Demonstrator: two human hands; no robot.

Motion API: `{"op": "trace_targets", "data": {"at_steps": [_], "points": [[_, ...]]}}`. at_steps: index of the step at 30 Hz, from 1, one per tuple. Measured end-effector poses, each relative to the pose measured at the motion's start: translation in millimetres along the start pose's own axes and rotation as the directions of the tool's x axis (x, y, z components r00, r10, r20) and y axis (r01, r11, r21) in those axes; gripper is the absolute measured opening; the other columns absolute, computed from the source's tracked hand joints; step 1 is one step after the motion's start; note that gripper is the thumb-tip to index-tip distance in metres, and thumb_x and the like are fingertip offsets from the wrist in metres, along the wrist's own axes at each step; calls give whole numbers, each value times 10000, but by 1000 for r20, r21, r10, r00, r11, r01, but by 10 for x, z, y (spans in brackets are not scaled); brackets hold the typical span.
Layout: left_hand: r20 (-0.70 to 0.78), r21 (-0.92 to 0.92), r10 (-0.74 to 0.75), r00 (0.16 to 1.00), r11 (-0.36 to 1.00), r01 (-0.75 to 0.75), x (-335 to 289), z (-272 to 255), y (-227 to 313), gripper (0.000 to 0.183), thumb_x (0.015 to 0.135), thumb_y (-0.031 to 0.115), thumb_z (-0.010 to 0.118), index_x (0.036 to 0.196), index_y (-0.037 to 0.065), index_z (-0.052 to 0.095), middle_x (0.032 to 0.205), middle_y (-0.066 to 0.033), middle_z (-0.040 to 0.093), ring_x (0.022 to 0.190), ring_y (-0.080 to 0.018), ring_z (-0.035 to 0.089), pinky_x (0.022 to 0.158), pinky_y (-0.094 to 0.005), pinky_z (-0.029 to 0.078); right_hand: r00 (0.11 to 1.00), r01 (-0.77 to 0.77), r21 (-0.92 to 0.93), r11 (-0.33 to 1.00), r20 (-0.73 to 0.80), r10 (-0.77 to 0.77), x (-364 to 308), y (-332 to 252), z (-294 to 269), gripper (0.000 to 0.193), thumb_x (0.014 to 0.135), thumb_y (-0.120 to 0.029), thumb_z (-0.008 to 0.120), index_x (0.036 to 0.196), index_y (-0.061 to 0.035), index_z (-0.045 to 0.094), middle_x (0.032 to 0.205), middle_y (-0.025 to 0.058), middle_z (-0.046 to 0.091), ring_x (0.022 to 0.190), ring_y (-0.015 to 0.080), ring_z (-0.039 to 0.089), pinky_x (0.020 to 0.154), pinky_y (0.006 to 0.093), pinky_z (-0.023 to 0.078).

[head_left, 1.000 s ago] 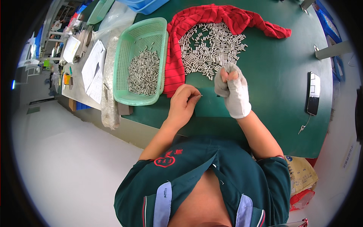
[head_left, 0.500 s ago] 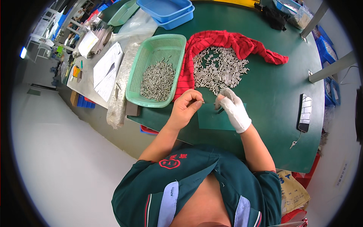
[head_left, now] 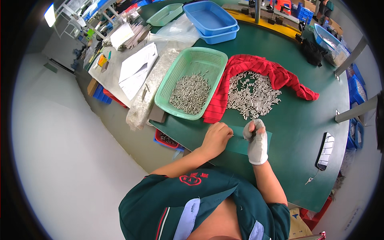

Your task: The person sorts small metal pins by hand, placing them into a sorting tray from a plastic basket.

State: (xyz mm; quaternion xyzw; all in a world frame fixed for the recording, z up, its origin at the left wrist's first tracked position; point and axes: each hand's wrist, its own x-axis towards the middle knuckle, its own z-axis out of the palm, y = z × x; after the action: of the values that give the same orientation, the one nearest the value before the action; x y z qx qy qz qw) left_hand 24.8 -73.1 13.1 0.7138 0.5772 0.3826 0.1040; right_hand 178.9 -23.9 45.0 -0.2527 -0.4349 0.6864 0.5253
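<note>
My bare left hand (head_left: 217, 139) is closed low over the near part of the table, its fingertips pressed together at the left part of a small green mat (head_left: 239, 147). A tiny light speck shows at the fingertips, too small to name. My right hand (head_left: 257, 145), in a white glove that leaves the thumb and a fingertip bare, is curled closed above the mat's right part; what it holds, if anything, is hidden. Just beyond lies a loose heap of short metal pins (head_left: 260, 101), bordered by a bunched red striped cloth (head_left: 256, 62). To its left, a green mesh basket (head_left: 162, 94) holds many more pins (head_left: 190, 94).
Blue trays (head_left: 210, 18) and a pale green basket (head_left: 165, 15) stand at the far side. Papers (head_left: 138, 66) and a plastic-wrapped bundle (head_left: 154, 82) lie left. On the right are a phone (head_left: 325, 152), a key (head_left: 309, 181) and grey posts (head_left: 356, 110).
The view has shifted, so the table appears lower and further right. My left hand has turned knuckles-up, lower toward the mat. My right hand has curled tighter; the dark thin thing at its fingers no longer shows.
</note>
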Motion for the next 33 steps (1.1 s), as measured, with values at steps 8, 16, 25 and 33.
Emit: {"op": "trace_targets", "data": {"at_steps": [8, 16, 25, 33], "points": [[-10, -13, -15, 1000, 1000, 15, -26, 7, -11, 124, 724, 19, 674, 800, 50, 582, 794, -75, 539, 778, -284, 538, 690, -388, 421, 991, -100, 121, 988, -81, 110, 67, -64, -61, 385, 970, -373, 445, 714, -89, 395, 621, -9, 332, 559, 110, 284, 531, 269, 240], [12, -5, -6, 1000, 1000, 6, -1, 17, -20, 142, 700, 14, 681, 778, 48, 567, 776, -91, 534, 760, -298, 540, 674, -390, 424, 971, -160, 103, 982, -161, 176, 89, -155, -49, 489, 977, -471, 396, 655, -104, 363, 581, -10, 306, 551, 119, 282, 563, 287, 263], [23, 1, 4, 1000, 1000, -4, 65, 33, -78, 147, 698, -25, 675, 783, 43, 575, 776, -79, 550, 725, -269, 532, 664, -368, 418, 990, -124, 442, 888, -11, 144, 320, -35, -125, 547, 967, -533, 317, 594, -134, 339, 512, -23, 269, 507, 133, 240, 549, 307, 249], [40, 16, -18, 999, 1000, 17, 16, 36, -31, 156, 687, -27, 678, 779, 41, 573, 782, -82, 556, 732, -273, 531, 667, -370, 417, 968, -202, 426, 882, -48, 245, 222, 75, -105, 532, 954, -528, 349, 595, -135, 340, 515, -23, 269, 515, 139, 274, 561, 306, 273]]}}
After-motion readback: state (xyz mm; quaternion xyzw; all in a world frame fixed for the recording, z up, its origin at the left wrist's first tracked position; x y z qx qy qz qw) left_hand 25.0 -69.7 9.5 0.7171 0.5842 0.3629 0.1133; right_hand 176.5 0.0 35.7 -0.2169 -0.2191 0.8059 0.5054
